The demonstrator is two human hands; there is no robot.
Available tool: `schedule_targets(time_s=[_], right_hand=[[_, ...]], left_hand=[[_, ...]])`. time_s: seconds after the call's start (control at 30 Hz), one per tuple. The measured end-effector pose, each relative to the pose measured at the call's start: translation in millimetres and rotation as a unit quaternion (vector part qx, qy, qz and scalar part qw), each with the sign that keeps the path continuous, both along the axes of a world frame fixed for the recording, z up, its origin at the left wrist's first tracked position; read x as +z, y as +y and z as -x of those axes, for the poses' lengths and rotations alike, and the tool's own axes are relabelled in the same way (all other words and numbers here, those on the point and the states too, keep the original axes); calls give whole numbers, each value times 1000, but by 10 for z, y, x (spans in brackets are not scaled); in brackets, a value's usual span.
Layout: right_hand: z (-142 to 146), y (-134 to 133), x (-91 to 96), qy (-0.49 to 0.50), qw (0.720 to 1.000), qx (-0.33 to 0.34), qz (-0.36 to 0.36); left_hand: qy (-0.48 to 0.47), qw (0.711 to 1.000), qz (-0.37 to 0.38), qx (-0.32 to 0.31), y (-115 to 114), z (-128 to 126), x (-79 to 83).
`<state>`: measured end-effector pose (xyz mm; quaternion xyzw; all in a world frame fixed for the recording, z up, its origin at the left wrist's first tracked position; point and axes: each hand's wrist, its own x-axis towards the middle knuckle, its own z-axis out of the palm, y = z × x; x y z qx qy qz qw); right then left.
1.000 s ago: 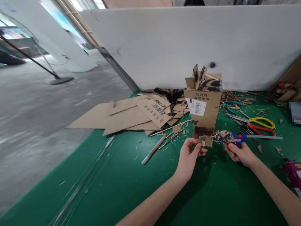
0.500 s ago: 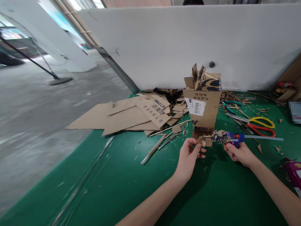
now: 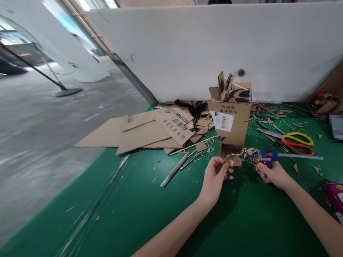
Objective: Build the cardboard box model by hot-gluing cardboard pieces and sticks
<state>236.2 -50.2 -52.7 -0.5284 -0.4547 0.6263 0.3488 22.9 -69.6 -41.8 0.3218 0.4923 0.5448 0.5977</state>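
Note:
A tall cardboard model (image 3: pixel 230 119) with a barcode label stands upright on the green table (image 3: pixel 150 210). My left hand (image 3: pixel 215 178) pinches a small cardboard scrap (image 3: pixel 230 161) at the model's base. My right hand (image 3: pixel 273 175) grips a blue glue gun (image 3: pixel 261 156) crusted with cardboard bits. Its nozzle points left at the scrap, and a glue stick juts out to the right behind it.
Flattened cardboard sheets (image 3: pixel 139 132) lie at the table's left, with strips and shavings scattered round them. Yellow-handled scissors (image 3: pixel 294 137) and red-handled pliers (image 3: pixel 297 147) lie right of the model. A white partition (image 3: pixel 214 50) backs the table. A pink object (image 3: pixel 334 198) sits at the right edge.

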Motion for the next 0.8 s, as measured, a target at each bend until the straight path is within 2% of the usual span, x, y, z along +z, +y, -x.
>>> schedule_targets(time_s=[0.8], right_hand=[[-29,-1,-34,7,999,36,-13]], left_hand=[[-6,1000,-3,5,3,2,9]])
